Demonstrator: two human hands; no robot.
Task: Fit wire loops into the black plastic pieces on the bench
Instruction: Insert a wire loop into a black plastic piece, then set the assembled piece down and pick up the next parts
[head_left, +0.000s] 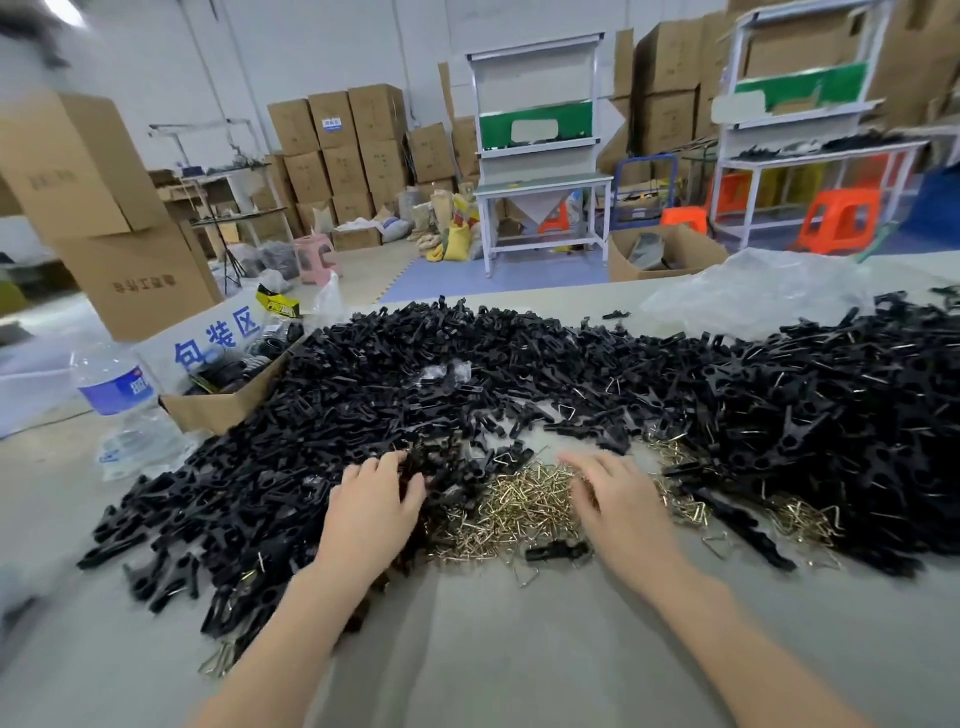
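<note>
Warehouse bench (467, 649), grey, with stacked cartons behind. Heaped across it, black pieces (363, 374); brassy wire loops (519, 504) dumped in the near middle gap, probably to keep both parts within easy reach. Left hand (371, 509) palm down at the heap's edge, fingers curled in among pieces, grip hidden, impossible to tell. Right hand (618, 499) resting loosely on the loops, relaxed, nothing visibly held, likely feeling for one.
</note>
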